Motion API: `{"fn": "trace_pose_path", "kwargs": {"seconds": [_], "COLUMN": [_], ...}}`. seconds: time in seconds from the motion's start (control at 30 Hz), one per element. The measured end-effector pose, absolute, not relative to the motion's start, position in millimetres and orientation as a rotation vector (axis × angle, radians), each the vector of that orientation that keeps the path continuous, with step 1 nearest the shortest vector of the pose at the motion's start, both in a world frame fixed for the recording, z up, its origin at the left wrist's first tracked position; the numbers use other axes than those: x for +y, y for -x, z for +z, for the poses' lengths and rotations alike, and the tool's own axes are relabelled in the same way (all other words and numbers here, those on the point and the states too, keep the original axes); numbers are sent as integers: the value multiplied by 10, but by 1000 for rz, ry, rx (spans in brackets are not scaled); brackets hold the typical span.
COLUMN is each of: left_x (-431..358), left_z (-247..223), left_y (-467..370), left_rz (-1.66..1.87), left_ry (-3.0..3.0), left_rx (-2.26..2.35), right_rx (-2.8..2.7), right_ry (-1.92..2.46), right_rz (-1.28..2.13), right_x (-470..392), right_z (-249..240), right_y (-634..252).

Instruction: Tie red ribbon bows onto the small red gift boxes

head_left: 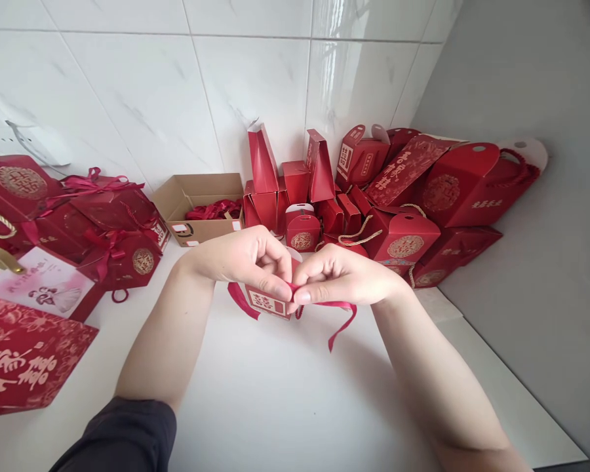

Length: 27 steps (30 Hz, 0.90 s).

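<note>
A small red gift box (pixel 267 301) with a pale printed label stands near the middle of the white table, partly covered by both hands. My left hand (pixel 255 262) pinches a red ribbon above the box, thumb against curled fingers. Close beside it, my right hand (pixel 337 275) pinches the same ribbon, and the two thumb tips almost meet. One loose end of the ribbon (pixel 343 328) hangs down to the right of the box, and another end drops at its left side. The part of the ribbon between the fingers is mostly hidden.
Behind the hands, an open cardboard box (pixel 209 233) holds red ribbons. Several red boxes (pixel 406 236) are piled against the tiled wall at the back right. More ribboned red boxes (pixel 132 262) and a red printed bag (pixel 29 360) lie at the left. A grey panel (pixel 531 295) bounds the right side.
</note>
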<state>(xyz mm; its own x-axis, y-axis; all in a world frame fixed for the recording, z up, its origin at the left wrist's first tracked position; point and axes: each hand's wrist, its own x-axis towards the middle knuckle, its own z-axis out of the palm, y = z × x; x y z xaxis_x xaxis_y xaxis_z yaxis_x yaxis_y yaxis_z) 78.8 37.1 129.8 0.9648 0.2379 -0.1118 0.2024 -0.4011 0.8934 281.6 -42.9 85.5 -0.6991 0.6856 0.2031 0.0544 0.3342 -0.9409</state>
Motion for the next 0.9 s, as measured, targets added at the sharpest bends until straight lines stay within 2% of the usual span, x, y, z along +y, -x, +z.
{"fn": "trace_pose_path", "kwargs": {"seconds": [0.33, 0.6, 0.9], "left_x": [301, 301, 358], "left_z": [1301, 1277, 1224], "left_y": [-806, -865, -829], "left_rz": [-145, -183, -218], "left_ry": [-2003, -2026, -1960], "left_rx": [253, 144, 88], "right_rx": [-2081, -2221, -2069], "right_ry": [477, 495, 324], "right_rz": [1479, 1389, 1523], "right_x": [-456, -436, -452], "right_z": [884, 890, 873], "right_y": [-2815, -2850, -2804]}}
